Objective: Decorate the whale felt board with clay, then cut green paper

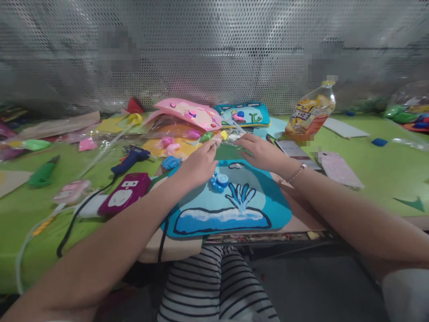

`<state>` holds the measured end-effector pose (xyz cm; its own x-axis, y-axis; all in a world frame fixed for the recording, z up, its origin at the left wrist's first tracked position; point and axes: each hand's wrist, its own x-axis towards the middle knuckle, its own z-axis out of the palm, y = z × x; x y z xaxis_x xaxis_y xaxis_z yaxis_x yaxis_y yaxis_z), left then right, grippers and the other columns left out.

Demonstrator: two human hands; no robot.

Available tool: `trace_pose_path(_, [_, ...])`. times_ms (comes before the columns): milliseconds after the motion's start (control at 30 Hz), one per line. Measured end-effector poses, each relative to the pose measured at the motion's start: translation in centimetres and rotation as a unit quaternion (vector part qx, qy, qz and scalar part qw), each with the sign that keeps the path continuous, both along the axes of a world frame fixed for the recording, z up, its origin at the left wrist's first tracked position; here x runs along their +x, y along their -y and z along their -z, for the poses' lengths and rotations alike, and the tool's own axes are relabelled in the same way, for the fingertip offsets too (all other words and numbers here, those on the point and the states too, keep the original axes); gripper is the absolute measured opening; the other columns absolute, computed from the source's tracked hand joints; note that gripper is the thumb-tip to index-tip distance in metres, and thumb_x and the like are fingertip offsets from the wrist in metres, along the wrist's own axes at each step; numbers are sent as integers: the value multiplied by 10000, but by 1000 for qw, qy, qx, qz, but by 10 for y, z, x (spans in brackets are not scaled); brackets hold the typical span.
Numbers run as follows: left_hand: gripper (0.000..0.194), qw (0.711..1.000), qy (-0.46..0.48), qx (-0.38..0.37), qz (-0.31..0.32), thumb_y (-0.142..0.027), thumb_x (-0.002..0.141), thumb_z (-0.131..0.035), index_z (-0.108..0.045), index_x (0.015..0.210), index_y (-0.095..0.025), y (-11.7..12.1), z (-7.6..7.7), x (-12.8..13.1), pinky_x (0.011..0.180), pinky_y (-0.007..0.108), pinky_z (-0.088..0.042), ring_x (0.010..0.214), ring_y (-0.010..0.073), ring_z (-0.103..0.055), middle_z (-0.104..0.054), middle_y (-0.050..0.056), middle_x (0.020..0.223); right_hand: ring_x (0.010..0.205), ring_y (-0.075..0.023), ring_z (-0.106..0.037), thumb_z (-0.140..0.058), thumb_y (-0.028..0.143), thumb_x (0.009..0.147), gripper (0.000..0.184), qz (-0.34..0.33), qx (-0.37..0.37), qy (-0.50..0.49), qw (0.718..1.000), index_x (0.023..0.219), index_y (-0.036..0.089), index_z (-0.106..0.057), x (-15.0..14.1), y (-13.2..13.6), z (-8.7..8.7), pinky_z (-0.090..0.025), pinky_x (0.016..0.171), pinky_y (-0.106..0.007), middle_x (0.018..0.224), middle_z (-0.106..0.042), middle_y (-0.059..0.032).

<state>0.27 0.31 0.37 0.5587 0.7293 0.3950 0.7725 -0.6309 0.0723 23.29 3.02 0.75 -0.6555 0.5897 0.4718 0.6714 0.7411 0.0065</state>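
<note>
The white clay in clear wrapping lies on the worktop, in the narrow gap between the two hands and toward its far side. From the left hand, it lies to the right and slightly beyond the fingertips; from the right hand, it lies just to the left, at the fingertips. The right hand is judged the nearer of the two. The long axis of the wrapped clay appears to run roughly side to side, from one hand toward the other, though blur and overlapping wrapping prevent firm confirmation. State of the left grip: fingers bent and tips drawn close at a small pale piece; whether they pinch it cannot be told. State of the right grip: fingers partly spread, tips at the edge of the wrapping; whether they hold it cannot be told. A yellow piece sits just to the left of the wrapped clay, with a green piece farther left. The blue card lies flat on the near side of both hands, its long axis also side to side, bearing a blue coiled clay figure nearer the left hand.
</note>
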Motion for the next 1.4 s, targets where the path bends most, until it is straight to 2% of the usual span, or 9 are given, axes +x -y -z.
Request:
trace_pose_path(133, [432,991,-11,34,128,-203,919,-421,-421,1321,-43,6,-1,3,1122,384,-312,1338,271,-361,-404,194,1399,1209,-307,-481,-553,273,861,567,-60,18,-77,995,1387,163,-372,-6,3,3,-493,903,-447,1323,-469,-186])
trace_pose_path(367, [362,975,19,47,216,-141,909,-427,-457,1269,-120,10,-1,3,1052,395,-409,1255,241,-454,-481,155,1296,857,-207,-633,-563,272,867,212,-122,-34,-115,985,1046,162,-598,-14,5,6,-533,733,-335,945,-666,-95])
trace_pose_path(667, [278,992,95,7,82,-217,889,-540,-518,1155,-139,7,-8,2,928,388,-467,1084,240,-568,-603,107,1110,774,-171,-630,-617,265,814,245,-87,-136,-194,968,1030,191,-529,-19,13,4,-502,641,-279,945,-656,-44])
trace_pose_path(833, [203,994,89,-20,68,-215,892,-532,-579,1076,-143,8,-10,3,837,353,-484,987,230,-614,-654,87,1031,654,-138,-589,-623,275,817,215,-77,-181,-233,952,981,218,-495,-19,14,4,-461,560,-266,862,-606,-14])
trace_pose_path(900, [245,994,94,-23,55,-217,877,-562,-565,1113,-154,9,-10,3,832,348,-486,994,234,-619,-656,83,1055,663,-135,-589,-640,305,811,244,-92,-218,-269,934,978,228,-480,-20,14,4,-470,571,-269,883,-607,-18])
trace_pose_path(1033, [373,994,98,-22,32,-210,883,-558,-485,1242,-142,9,-10,3,890,365,-474,1070,250,-601,-635,107,1130,755,-138,-625,-679,382,784,315,-178,-332,-365,851,932,229,-447,-21,13,2,-526,668,-288,931,-617,-23])
trace_pose_path(1100, [391,995,93,-23,26,-209,893,-539,-464,1267,-121,9,-10,2,902,372,-470,1089,257,-592,-625,123,1145,790,-141,-638,-673,391,788,284,-185,-362,-386,828,890,215,-475,-20,11,0,-540,713,-300,916,-624,-21])
trace_pose_path(1233, [354,997,68,-30,17,-214,897,-520,-489,1233,-105,7,-8,2,886,380,-471,1078,271,-591,-620,142,1144,795,-152,-643,-630,372,825,194,-145,-348,-351,857,895,195,-596,-16,5,2,-549,701,-300,854,-644,-24])
trace_pose_path(1400, [323,997,66,-20,25,-225,903,-498,-493,1215,-143,5,-6,2,882,371,-470,1079,256,-588,-621,123,1151,732,-143,-631,-530,349,891,219,-144,-250,-294,911,950,193,-673,-16,3,6,-533,646,-288,892,-677,-48])
